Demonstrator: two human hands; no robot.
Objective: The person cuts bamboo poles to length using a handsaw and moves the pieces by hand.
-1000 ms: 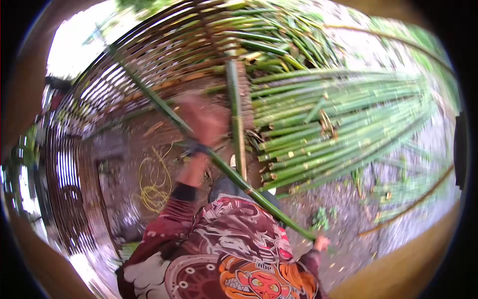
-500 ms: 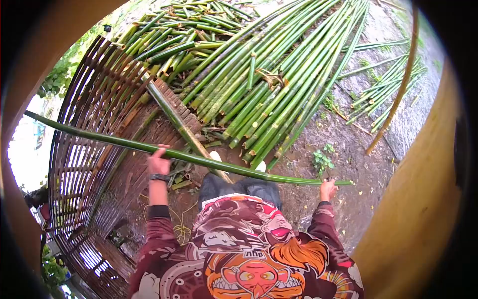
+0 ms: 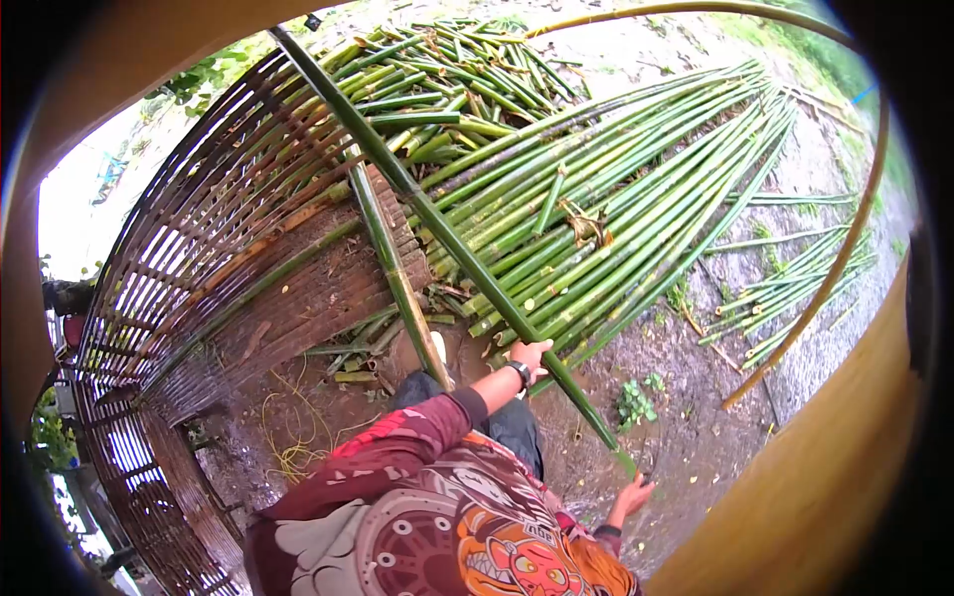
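A long green bamboo pole [image 3: 452,241] slants across the view from the upper left down to its cut end at the lower right. My left hand [image 3: 529,360], with a dark band on its wrist, is wrapped round the pole in its lower part. Just below the pole's near end is my right hand [image 3: 633,495], fingers spread and apart from the pole as far as I can see. Under the raised pole, a thicker bamboo pole [image 3: 396,273] lies sloping towards my legs.
Ahead lies a bundle of long bamboo poles [image 3: 636,214], with a heap of shorter bamboo pieces [image 3: 437,84] behind it. A slatted bamboo fence [image 3: 189,233] curves along the left. Thinner stalks [image 3: 795,288] lie at the right, and a small green plant [image 3: 636,402] grows near my right hand.
The pole has swung from nearly level to a steep slant, its far end going up and right. My left hand moved right along with it; my right hand dropped and came off the end.
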